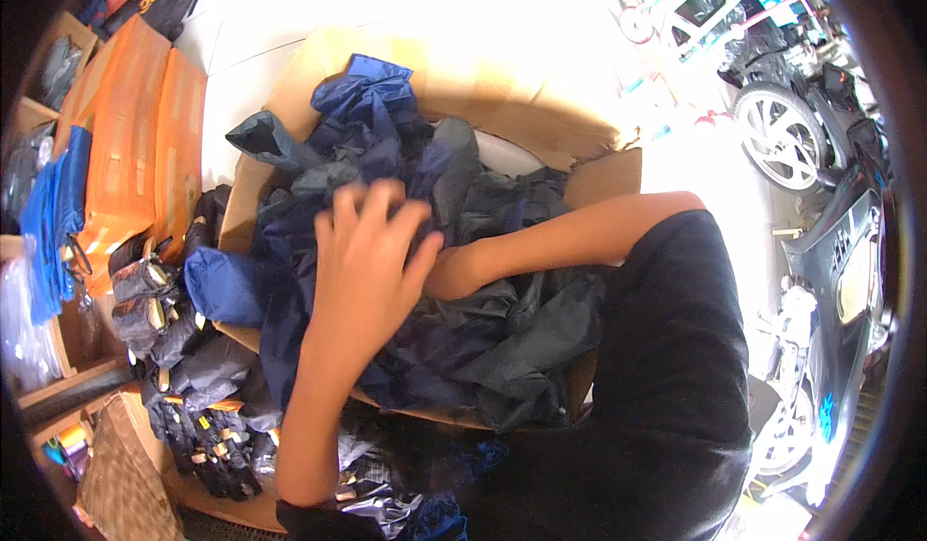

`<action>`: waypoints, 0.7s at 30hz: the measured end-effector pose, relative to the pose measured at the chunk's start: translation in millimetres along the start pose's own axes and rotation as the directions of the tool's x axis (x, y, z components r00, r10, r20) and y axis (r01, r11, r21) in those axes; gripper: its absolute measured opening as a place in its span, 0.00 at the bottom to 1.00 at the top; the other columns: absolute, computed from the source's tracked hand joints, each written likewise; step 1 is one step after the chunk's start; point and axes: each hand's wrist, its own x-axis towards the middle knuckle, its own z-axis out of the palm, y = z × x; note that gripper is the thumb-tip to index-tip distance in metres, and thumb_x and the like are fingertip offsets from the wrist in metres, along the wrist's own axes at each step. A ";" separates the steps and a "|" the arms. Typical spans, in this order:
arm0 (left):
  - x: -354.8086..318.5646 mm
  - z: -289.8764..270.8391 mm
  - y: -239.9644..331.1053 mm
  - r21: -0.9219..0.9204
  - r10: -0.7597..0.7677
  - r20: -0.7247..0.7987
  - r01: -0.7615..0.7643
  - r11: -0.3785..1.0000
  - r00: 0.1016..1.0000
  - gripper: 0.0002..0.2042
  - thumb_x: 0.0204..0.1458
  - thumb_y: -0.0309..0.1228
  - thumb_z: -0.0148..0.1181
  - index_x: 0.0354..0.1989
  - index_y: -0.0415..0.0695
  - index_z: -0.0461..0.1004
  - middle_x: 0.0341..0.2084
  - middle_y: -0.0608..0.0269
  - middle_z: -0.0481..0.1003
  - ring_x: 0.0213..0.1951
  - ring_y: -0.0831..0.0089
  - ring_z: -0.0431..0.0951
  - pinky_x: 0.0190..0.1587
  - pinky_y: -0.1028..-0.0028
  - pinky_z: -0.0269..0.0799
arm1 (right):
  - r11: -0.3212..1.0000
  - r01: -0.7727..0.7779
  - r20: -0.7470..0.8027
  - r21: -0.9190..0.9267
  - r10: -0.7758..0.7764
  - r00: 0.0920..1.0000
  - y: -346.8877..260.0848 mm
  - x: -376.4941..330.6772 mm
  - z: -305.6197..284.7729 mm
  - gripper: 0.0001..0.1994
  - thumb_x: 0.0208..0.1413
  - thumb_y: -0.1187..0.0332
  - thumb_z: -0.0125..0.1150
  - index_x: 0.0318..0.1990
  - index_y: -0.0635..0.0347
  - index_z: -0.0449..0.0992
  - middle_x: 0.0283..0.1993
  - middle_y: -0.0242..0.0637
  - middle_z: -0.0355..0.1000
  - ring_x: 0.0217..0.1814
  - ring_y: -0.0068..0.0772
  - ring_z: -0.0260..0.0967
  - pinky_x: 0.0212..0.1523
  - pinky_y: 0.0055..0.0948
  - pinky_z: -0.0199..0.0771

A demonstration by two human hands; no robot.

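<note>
A large cardboard box (pixel 319 56) stands in front of me, heaped with crumpled thin cloth in navy and dark grey-green (pixel 541 333). Over the middle of the heap is my left hand (pixel 372 237), its fingers spread and slightly bent, a little blurred at the tips. It appears to hold nothing. Beside it my right hand (pixel 454 272) reaches in from the right, its fingers sunk among the folds and hidden. A brighter blue piece of cloth (pixel 367 87) sticks up at the far side, and another blue piece (pixel 224 285) hangs over the left edge.
Orange boxes (pixel 121 135) stand at the left by a shelf with blue packages (pixel 58 217). Dark bundled packs (pixel 154 299) lie beside the box at the lower left. A motorcycle (pixel 835 280) and a white-spoked wheel (pixel 780 135) are at the right, on a pale tiled floor.
</note>
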 end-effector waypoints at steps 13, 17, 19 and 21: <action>-0.4 56.8 -18.1 0.130 -0.113 0.890 -0.009 0.991 0.442 0.24 0.54 0.41 0.51 0.59 0.51 0.68 0.56 0.50 0.68 0.59 0.41 0.62 0.61 0.39 0.52 | 0.961 -0.248 -0.910 -0.126 -0.012 0.415 12.4 -51.4 -114.6 0.15 0.49 0.71 0.59 0.46 0.60 0.73 0.62 0.45 0.61 0.59 0.47 0.62 0.55 0.41 0.67; -2.5 46.3 -22.2 0.062 -0.093 0.846 0.076 0.995 0.525 0.24 0.52 0.39 0.53 0.58 0.48 0.69 0.51 0.49 0.72 0.57 0.50 0.68 0.60 0.44 0.57 | 0.995 -0.071 -0.684 -0.065 0.007 0.730 57.7 10.0 -74.6 0.37 0.47 0.65 0.64 0.67 0.49 0.55 0.71 0.49 0.46 0.62 0.59 0.59 0.56 0.48 0.68; 5.4 40.0 -31.8 -0.146 0.045 0.770 0.107 0.983 0.637 0.23 0.51 0.38 0.56 0.57 0.46 0.69 0.48 0.48 0.74 0.56 0.54 0.70 0.59 0.49 0.60 | 0.971 0.195 -0.449 0.136 -0.115 0.886 112.9 23.8 -22.7 0.38 0.45 0.61 0.66 0.66 0.49 0.58 0.67 0.52 0.56 0.58 0.56 0.64 0.56 0.45 0.68; 8.1 41.1 -50.4 -0.480 0.203 0.585 0.134 0.867 0.786 0.23 0.49 0.37 0.59 0.55 0.45 0.70 0.44 0.48 0.76 0.54 0.58 0.73 0.58 0.53 0.63 | 0.980 -0.009 -0.254 0.197 0.060 0.965 132.3 32.9 15.7 0.30 0.45 0.59 0.65 0.58 0.53 0.68 0.58 0.49 0.66 0.56 0.50 0.67 0.55 0.44 0.68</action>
